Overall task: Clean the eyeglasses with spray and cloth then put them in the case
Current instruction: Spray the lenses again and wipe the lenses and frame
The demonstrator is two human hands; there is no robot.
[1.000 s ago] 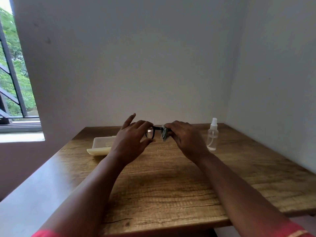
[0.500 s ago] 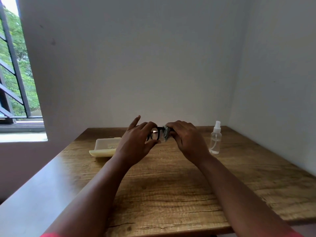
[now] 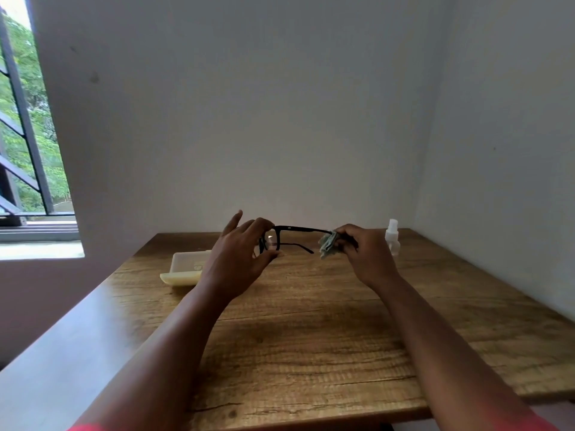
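Black-framed eyeglasses (image 3: 294, 229) hang above the wooden table (image 3: 311, 337), their temple arms unfolded and pointing right. My left hand (image 3: 239, 259) pinches the front of the frame. My right hand (image 3: 364, 256) holds a folded grey-green cloth (image 3: 328, 244) wrapped around the tip of the upper temple arm. The pale yellow case (image 3: 183, 269) lies open on the table, behind and left of my left hand. A small clear spray bottle (image 3: 392, 236) with a white top stands upright at the back right, just behind my right hand.
White walls close the table in at the back and on the right. A barred window (image 3: 28, 135) opens at the left, above a sill. The table's front edge runs near the bottom of the view.
My right hand has slid the cloth rightward from the lens area along the temple arm to its tip. The temple arms now show unfolded. My left hand keeps its hold.
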